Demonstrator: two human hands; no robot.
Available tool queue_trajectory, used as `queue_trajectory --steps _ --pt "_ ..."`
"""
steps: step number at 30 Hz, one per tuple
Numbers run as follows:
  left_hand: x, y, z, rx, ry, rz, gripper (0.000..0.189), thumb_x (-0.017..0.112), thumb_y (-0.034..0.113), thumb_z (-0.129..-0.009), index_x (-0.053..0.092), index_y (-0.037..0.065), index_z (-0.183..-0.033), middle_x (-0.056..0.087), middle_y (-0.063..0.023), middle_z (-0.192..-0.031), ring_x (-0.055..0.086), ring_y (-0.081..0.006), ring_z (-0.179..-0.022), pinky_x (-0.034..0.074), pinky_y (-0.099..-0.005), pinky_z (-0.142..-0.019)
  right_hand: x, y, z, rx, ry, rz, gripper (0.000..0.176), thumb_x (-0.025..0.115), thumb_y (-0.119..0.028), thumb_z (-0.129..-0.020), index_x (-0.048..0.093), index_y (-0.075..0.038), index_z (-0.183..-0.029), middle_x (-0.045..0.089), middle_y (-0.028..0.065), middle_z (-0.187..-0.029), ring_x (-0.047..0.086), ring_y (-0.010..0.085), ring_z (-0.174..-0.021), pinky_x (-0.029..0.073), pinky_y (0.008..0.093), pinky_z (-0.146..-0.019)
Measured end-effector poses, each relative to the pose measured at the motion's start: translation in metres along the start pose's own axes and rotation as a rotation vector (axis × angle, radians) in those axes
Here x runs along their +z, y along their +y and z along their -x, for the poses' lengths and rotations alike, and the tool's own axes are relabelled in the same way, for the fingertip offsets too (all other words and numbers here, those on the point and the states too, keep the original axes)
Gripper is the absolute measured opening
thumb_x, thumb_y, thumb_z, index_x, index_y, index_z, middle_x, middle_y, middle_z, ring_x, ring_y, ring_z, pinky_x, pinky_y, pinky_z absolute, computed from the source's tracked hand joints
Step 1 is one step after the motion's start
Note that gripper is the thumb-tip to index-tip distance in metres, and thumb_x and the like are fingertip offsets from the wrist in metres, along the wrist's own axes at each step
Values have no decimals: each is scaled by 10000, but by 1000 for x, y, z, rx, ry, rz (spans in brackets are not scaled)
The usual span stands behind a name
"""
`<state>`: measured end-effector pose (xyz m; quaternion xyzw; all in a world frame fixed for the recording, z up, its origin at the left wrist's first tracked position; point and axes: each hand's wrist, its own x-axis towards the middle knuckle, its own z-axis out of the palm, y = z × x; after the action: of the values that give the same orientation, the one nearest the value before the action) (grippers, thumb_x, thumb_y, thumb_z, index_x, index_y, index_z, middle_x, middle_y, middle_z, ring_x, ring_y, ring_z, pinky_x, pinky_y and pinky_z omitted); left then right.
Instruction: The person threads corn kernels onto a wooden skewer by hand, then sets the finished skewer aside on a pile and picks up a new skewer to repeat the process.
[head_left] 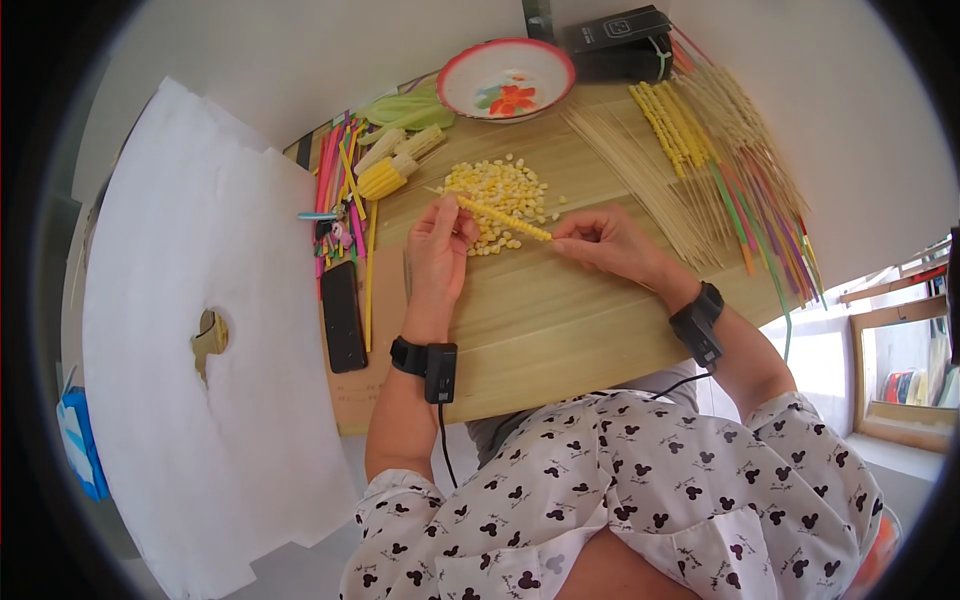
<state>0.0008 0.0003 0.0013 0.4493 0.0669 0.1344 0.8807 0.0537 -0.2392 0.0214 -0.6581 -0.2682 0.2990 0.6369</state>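
A thin skewer threaded with yellow corn kernels [505,218] runs between my two hands, slanting down to the right. My left hand [440,240] pinches its left end, with the pale tip showing past the fingers. At the other end, my right hand [605,243] has its thumb and fingers closed on the skewer. Just behind and under the skewer lies a pile of loose corn kernels [500,185] on the wooden table [540,340].
Behind stands a red-rimmed bowl [455,85]. Cobs [385,178], husks [410,108], coloured strips [326,170] and a black phone [343,318] lie left. Bare skewers [650,185], kernel-covered skewers [660,125] and a black box [620,45] are right.
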Motion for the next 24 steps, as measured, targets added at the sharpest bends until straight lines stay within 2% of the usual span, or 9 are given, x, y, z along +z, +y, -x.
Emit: queue_trajectory --steps 4,11,13,14,16,20,22,24 --pt "10 -3 5 -60 -48 -149 194 609 152 -903 627 -17 -995 580 -40 -726 495 -102 -615 405 -238 -581 -1 2 0 -15 -7 -14 113 645 -144 -873 655 -32 -885 548 -77 -674 438 -15 -563 329 162 -480" --pt "7 -2 6 -70 -45 -210 180 622 148 -892 620 -10 -979 579 -28 -738 515 -107 -600 418 -232 -561 -4 2 -2 -66 -14 19 152 649 -173 -872 657 -27 -916 571 -63 -729 467 -5 -628 380 169 -550" --pt "-2 -3 1 1 26 -128 150 624 153 -892 614 6 -924 588 -25 -758 520 -105 -596 425 -235 -547 -5 -5 -1 -169 218 211 180 656 -187 -865 655 -29 -951 598 -49 -787 502 23 -666 413 188 -598" --pt "-3 -2 -1 21 27 -117 150 624 153 -892 614 6 -924 588 -25 -758 520 -105 -596 425 -235 -547 -5 -8 -1 -181 207 226 180 656 -187 -865 655 -29 -951 598 -49 -787 502 23 -666 413 188 -598" --pt "-4 1 -3 94 162 -73 169 643 199 -882 623 31 -888 563 -12 -663 519 -89 -560 415 -224 -524 -3 -15 -1 -386 283 145 195 647 -196 -868 651 -32 -975 625 -28 -842 530 48 -691 432 209 -609" --pt "-9 2 -4 111 191 -62 168 636 201 -887 621 34 -882 569 -14 -683 525 -89 -562 421 -224 -524 18 -71 29 -411 145 115 166 627 -154 -866 653 -34 -978 641 15 -880 564 88 -716 445 220 -622" --pt "-10 -1 -4 138 173 -83 164 632 190 -889 622 27 -891 583 -21 -714 541 -90 -573 439 -223 -541 28 -110 46 -728 59 310 178 645 -147 -835 661 -57 -987 648 27 -902 593 140 -738 458 237 -629" --pt "-7 -1 -4 154 171 -54 163 628 183 -891 620 21 -899 590 -24 -735 553 -93 -588 453 -226 -556 40 -142 55 -1145 90 365 200 544 -194 -862 621 -41 -965 645 44 -846 571 210 -706 436 321 -634"
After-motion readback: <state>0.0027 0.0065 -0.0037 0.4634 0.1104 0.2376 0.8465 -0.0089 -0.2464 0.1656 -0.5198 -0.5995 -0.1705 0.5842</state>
